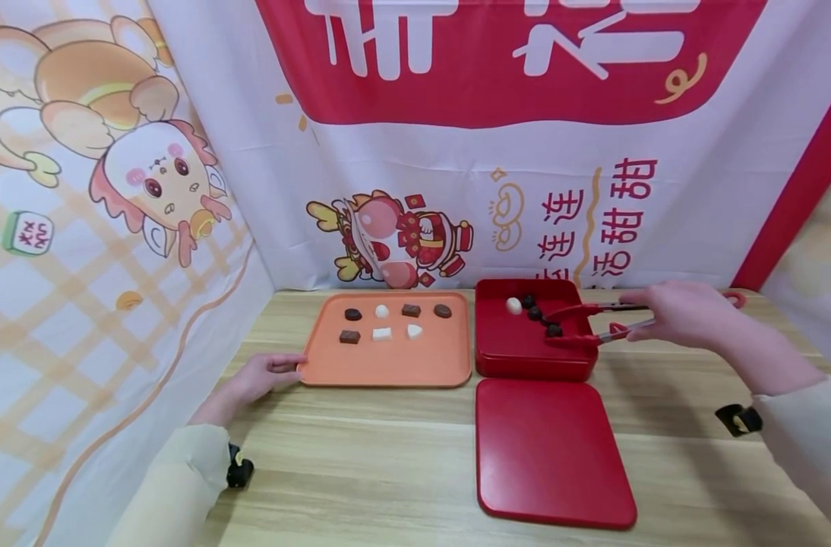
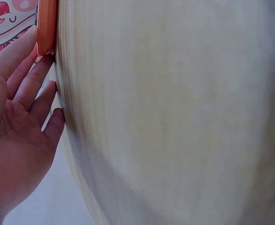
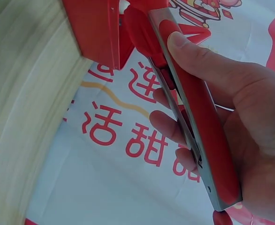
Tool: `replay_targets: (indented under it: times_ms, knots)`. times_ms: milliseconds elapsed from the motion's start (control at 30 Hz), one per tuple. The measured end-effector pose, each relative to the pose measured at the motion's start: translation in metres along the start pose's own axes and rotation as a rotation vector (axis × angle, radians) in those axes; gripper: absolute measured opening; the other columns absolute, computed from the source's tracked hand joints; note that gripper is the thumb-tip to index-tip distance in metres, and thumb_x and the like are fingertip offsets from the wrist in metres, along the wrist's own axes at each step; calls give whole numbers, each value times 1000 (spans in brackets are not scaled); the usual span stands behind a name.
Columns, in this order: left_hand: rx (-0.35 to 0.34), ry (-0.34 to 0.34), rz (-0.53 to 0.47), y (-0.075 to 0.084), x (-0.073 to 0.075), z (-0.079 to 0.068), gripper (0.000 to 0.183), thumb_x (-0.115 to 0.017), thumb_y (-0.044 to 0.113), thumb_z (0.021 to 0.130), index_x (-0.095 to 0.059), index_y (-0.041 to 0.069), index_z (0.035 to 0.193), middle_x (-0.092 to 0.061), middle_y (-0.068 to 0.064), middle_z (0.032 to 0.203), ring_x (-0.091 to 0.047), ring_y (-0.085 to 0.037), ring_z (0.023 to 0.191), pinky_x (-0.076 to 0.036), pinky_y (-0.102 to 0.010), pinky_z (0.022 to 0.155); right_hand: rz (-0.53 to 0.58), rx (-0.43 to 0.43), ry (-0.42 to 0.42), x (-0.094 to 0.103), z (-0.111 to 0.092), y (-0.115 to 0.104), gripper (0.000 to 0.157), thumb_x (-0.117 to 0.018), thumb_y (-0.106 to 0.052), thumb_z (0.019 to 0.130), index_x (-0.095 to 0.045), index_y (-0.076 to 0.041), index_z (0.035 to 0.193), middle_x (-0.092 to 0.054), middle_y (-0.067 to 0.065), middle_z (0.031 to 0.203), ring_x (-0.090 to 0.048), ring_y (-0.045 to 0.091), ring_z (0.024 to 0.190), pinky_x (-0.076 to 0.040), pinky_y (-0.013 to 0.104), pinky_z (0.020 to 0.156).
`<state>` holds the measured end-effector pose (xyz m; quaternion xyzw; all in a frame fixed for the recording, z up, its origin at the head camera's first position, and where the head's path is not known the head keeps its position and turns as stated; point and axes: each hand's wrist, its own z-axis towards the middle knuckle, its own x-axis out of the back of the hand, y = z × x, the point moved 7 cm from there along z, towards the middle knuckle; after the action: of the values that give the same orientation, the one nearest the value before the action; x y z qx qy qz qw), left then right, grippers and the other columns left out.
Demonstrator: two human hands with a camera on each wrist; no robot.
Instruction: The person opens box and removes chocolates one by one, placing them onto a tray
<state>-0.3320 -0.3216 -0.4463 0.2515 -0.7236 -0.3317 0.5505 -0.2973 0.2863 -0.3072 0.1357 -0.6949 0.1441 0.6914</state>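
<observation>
My left hand (image 1: 261, 376) touches the left edge of an orange tray (image 1: 388, 371) with nearly straight fingers. In the left wrist view, thumb and fingertips meet the corner of the tray (image 2: 45, 28). On the tray sit dark, brown and white chocolates, among them a white heart-shaped one (image 1: 414, 331). My right hand (image 1: 685, 313) grips red-and-silver tongs (image 3: 198, 126), its thumb along the handle. The tongs' red tips stand apart inside a red box (image 1: 535, 366), with a dark chocolate (image 1: 554, 330) between them. Other dark chocolates and a white one (image 1: 514, 305) lie there too.
A red lid (image 1: 552, 452) lies flat on the wooden table (image 1: 361, 471), in front of the box. Printed cloth (image 1: 402, 152) hangs behind the table, close to the tray and box. Another patterned cloth (image 1: 183, 319) runs along the left side.
</observation>
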Motion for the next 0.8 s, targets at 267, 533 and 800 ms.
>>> replay_targets:
  times_ms: [267,533,800]
  knots:
    - [-6,0,-1,0,1,0,48,-68,25,93,-58,2,134,-51,-21,138,-44,-37,130,-35,-50,106,-24,-6,-24,-2,6,-4,67,-86,-43,67,-69,0,116,-69,16,101,-64,33,90,-53,53,73]
    - [18,-4,8,-1,-1,0,50,-68,27,93,-57,3,136,-49,-21,140,-42,-37,132,-34,-50,107,-32,7,-20,-5,11,-6,61,-86,-40,69,-71,0,112,-70,13,97,-64,28,84,-53,50,71]
    - [27,1,15,-3,0,0,50,-68,28,93,-57,4,136,-49,-21,140,-41,-38,132,-33,-51,107,-27,19,-19,-7,14,-8,57,-86,-40,69,-72,-2,109,-71,9,93,-63,25,81,-53,48,70]
